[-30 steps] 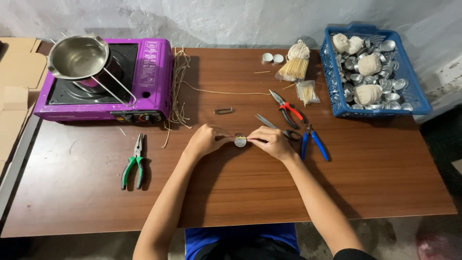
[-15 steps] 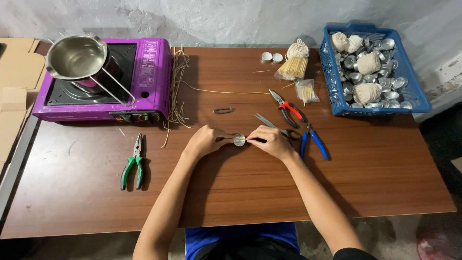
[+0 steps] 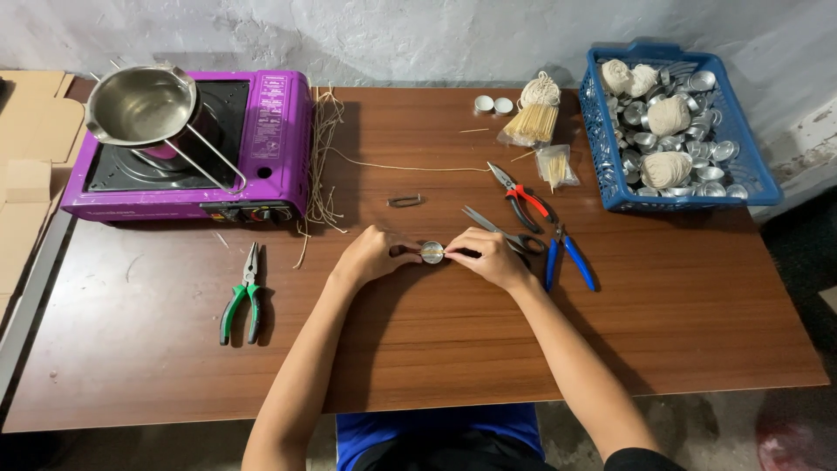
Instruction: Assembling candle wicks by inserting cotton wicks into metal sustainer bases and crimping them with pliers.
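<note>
- Cardboard (image 3: pixel 30 166) lies flat at the far left edge, beside the wooden table (image 3: pixel 418 358).
- Purple portable stove (image 3: pixel 187 148) stands at the table's rear left; a steel saucepan (image 3: pixel 144 105) sits on its burner, handle angled toward the front.
- Green-handled pliers (image 3: pixel 242 292) lie in front of the stove, well apart from the hands.
- Loose wick strands (image 3: pixel 324 166) lie just right of the stove; one strand runs rightward across the table.
- Left hand (image 3: pixel 373 255): fingers closed together on the left edge of the small round metal cup (image 3: pixel 432 252); the cup sits at table centre, between both hands.
- A small metal clip (image 3: pixel 405 201) lies behind the hands, apart from them.
- Right hand (image 3: pixel 486 255): fingertips pinched on the cup's right edge.
- Scissors (image 3: pixel 506 234) lie touching the right hand's far side; red-handled pliers (image 3: pixel 521 199) and blue-handled pliers (image 3: pixel 565 257) lie just beyond.
- Bundle of sticks (image 3: pixel 534 118) near the rear edge.
- Blue basket (image 3: pixel 623 187) at far right; holds metal cups and string balls.
</note>
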